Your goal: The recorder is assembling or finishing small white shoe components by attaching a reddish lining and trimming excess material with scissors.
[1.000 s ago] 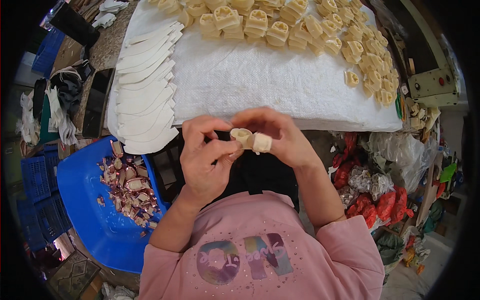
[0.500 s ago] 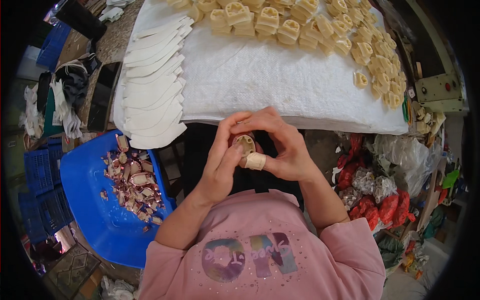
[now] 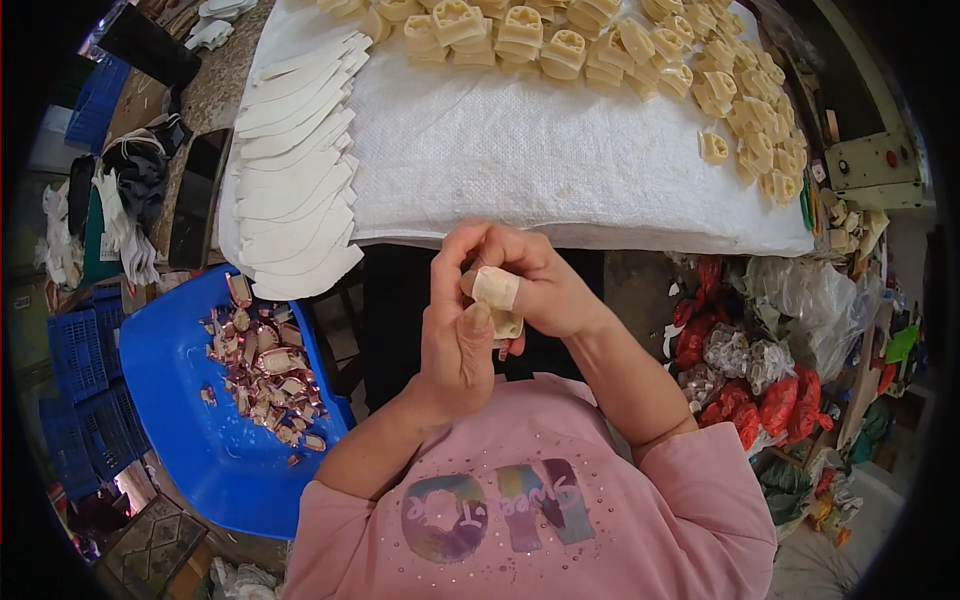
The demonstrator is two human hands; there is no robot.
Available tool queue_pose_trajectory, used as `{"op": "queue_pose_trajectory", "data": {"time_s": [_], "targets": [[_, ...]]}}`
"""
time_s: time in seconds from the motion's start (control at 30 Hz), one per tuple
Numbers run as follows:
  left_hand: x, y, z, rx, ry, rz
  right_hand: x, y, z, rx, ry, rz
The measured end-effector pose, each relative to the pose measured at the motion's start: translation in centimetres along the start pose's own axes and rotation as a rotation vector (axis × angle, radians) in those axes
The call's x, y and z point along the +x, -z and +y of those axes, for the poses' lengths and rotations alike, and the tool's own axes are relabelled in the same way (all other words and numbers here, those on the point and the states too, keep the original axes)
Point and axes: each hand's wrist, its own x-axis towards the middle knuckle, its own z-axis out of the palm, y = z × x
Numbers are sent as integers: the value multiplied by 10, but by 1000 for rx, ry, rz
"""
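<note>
Between my two hands, over my lap, is a small cream plastic block, seemingly a shoe heel [image 3: 508, 325], mostly hidden by the fingers. My left hand [image 3: 455, 340] is closed round its left side, the thumb pressed against it. From the right, my right hand [image 3: 550, 285] closes on the heel, with a strip of beige tape [image 3: 496, 288] round its thumb. Several bare cream heels [image 3: 562, 55] lie heaped along the far and right parts of the white woven cover [image 3: 440, 160]. To my lower left, a blue plastic tub [image 3: 190, 440] holds several heels with shiny pinkish covering [image 3: 280, 360].
Overlapping white curved sheets [image 3: 295, 200] run down the table's left side. A dark flat device [image 3: 200, 195] and white gloves [image 3: 120, 220] lie farther left. Red plastic bags [image 3: 780, 415] and clear plastic wrapping [image 3: 800, 305] crowd the right side. Blue crates [image 3: 75, 340] stand at the far left.
My right thumb has moved up and left over the heel, covering its hollow face that showed before. Both hands have turned the heel, and it now sits slightly lower.
</note>
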Motion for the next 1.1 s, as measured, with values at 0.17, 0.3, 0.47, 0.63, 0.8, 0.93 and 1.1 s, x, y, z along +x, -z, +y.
{"op": "queue_pose_trajectory", "data": {"time_s": [0.17, 0.3, 0.47, 0.63, 0.8, 0.93, 1.1], "targets": [[-1, -1, -1, 279, -42, 205, -3, -7, 12, -419, 136, 129], [4, 1, -10, 188, -61, 303, -6, -11, 30, -551, 364, 163], [10, 0, -3, 91, -36, 327, -8, -18, 33, -168, 338, 149], [5, 1, -10, 168, -83, 284, -6, -17, 35, -341, 443, 172], [7, 17, -7, -256, 76, 83, -4, -12, 26, -458, 457, 236], [9, 14, 6, -382, 176, -24, -8, -3, 23, -235, 162, 159], [6, 9, 3, -13, 66, 107, -6, -15, 29, -231, 245, 151]]}}
